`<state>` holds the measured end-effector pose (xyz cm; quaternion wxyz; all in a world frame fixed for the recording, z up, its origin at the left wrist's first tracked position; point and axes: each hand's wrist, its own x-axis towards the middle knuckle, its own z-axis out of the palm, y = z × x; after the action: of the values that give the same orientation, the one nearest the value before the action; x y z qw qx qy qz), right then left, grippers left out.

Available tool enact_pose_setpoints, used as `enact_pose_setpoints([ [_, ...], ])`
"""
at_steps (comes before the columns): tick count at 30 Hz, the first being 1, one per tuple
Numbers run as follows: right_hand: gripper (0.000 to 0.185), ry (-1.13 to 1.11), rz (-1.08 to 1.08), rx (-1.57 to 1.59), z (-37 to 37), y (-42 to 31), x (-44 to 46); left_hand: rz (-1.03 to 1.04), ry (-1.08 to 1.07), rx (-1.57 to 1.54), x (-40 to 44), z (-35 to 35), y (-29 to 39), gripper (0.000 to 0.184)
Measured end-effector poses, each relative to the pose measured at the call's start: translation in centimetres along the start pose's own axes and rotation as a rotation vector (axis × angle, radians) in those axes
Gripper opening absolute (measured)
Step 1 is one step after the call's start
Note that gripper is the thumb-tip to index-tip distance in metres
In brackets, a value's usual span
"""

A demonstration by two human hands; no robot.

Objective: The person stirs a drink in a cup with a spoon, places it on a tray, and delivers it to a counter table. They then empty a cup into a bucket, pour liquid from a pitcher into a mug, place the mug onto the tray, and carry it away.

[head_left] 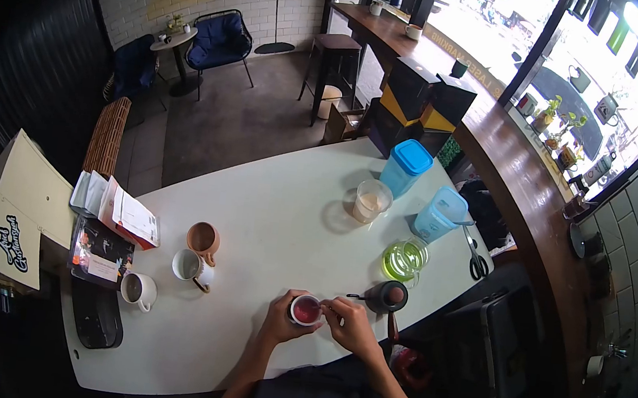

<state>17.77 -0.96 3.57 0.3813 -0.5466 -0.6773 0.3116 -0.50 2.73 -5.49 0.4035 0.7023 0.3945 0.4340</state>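
A small cup [306, 311] with red liquid in it is wrapped by my left hand [280, 321] near the table's front edge. At the cup's right rim, the fingers of my right hand [353, 327] are pinched together; whatever is between them is too small to make out. Just beyond my right hand stands a dark round container [386, 297] with a brownish knob on top. Behind it is a clear glass pitcher [404, 262] of green liquid. To the left stand a brown mug [203, 240], a white-and-brown mug [191, 266] and a white mug [138, 291].
On the white table [279, 210] are a blue lidded container [406, 168], an open blue container [440, 215], a clear cup of pale powder [371, 201] and scissors [477, 261]. Dark boxes [412, 92] stand at the far edge. Papers [131, 214] and a black tray [94, 323] lie left.
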Motion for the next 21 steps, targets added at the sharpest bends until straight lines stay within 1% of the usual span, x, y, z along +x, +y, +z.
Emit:
enact_pose_setpoints([
  [2, 0.013, -0.008, -0.026, -0.014, -0.11, -0.15, -0.01, -0.024, -0.002, -0.002, -0.02, 0.06, 0.06, 0.066],
  [5, 0.015, -0.026, 0.005, 0.056, -0.10, -0.41, 0.02, -0.018, -0.002, -0.005, -0.05, 0.07, -0.02, 0.066],
  [7, 0.014, 0.009, -0.003, 0.003, 0.06, -0.32, 0.06, -0.009, 0.002, 0.005, -0.01, 0.06, 0.03, 0.066],
  [13, 0.013, -0.026, -0.012, 0.022, -0.05, -0.20, -0.05, 0.001, -0.003, -0.002, 0.17, -0.05, 0.40, 0.065],
  [16, 0.013, 0.013, -0.013, -0.035, 0.08, -0.04, 0.01, 0.008, -0.002, 0.003, 0.13, -0.07, 0.42, 0.065],
  [21, 0.013, -0.011, -0.025, -0.018, -0.17, -0.32, 0.06, 0.019, -0.005, 0.000, 0.15, -0.09, 0.19, 0.064],
])
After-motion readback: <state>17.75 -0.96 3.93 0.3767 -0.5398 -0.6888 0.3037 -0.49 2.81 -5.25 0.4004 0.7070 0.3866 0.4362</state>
